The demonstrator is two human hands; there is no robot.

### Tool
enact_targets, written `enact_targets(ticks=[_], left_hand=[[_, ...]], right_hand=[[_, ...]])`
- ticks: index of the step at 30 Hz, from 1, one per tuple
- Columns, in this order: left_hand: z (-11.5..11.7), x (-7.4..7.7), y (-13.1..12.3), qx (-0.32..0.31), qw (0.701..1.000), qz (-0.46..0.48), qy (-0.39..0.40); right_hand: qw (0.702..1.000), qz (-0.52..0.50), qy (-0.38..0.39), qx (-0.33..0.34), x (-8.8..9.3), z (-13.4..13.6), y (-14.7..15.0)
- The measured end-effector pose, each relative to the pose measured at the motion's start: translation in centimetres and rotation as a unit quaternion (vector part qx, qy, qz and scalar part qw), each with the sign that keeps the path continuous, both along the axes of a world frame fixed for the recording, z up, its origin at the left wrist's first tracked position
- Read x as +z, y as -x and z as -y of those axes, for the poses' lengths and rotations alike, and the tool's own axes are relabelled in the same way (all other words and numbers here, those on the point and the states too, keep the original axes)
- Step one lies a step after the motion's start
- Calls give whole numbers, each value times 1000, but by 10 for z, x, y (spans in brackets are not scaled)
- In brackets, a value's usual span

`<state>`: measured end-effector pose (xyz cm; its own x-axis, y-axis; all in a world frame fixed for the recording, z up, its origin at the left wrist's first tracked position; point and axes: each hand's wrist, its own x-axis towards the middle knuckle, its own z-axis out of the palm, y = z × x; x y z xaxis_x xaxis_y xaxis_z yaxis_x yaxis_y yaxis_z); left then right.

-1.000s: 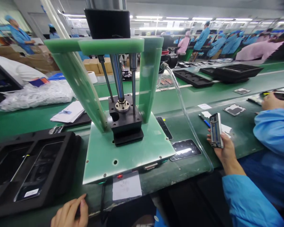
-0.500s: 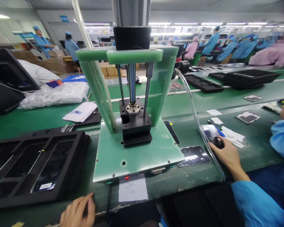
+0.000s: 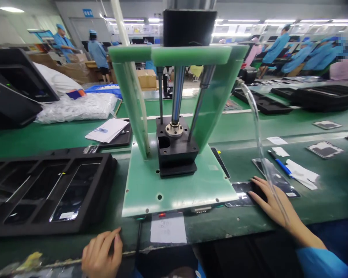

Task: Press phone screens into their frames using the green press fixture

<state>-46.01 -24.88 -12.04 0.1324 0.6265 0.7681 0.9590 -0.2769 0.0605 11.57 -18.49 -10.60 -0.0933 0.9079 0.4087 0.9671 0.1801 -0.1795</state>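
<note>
My right hand [image 3: 274, 202] reaches over a dark glass phone panel [image 3: 240, 197] lying flat to the right of the press, its thumb and fingers apart and touching the panel's right end. Behind that hand lies a second phone panel [image 3: 284, 184] with a small white label, partly seen through a clear hose. My left hand [image 3: 103, 251] rests at the table's front edge with loosely bent fingers, thumb apart, nothing in it. Between the hands stands a green press [image 3: 174, 193] with a black block [image 3: 178, 154] low over its base plate.
A black foam tray [image 3: 104, 193] with phone panels sits left. A clear hose [image 3: 259, 135] arches down in front of my right hand. Torn white paper [image 3: 303, 173], a blue pen [image 3: 282, 166] and another dark panel [image 3: 220, 162] lie right. Co-workers are in the background.
My right hand has left the farther panel, which now lies flat, and has come nearer and left onto the panel beside the press. The view has shifted; my left hand stays at the edge.
</note>
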Motion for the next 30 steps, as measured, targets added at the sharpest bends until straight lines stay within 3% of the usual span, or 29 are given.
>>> enact_targets(ticks=[5,11,14,17,20,30], left_hand=[[5,3,-4,9,999,31,37],[9,5,-9,29,997,49,58],[9,5,-8,27,998,41,47],[7,3,-4,20,999,16,28],[4,1,-2,13,1000,-2,15],[2,2,-2,15,1000,-8,14]], right_hand=[[999,10,-24,47,-9,-2,-3],[983,-54,91,153,-26,-19,-51],[970,-26,145,193,-13,-21,-54],[963,-23,227,141,12,-18,-31],[972,-47,217,78,26,-17,-7],[989,-70,126,30,26,-7,8]])
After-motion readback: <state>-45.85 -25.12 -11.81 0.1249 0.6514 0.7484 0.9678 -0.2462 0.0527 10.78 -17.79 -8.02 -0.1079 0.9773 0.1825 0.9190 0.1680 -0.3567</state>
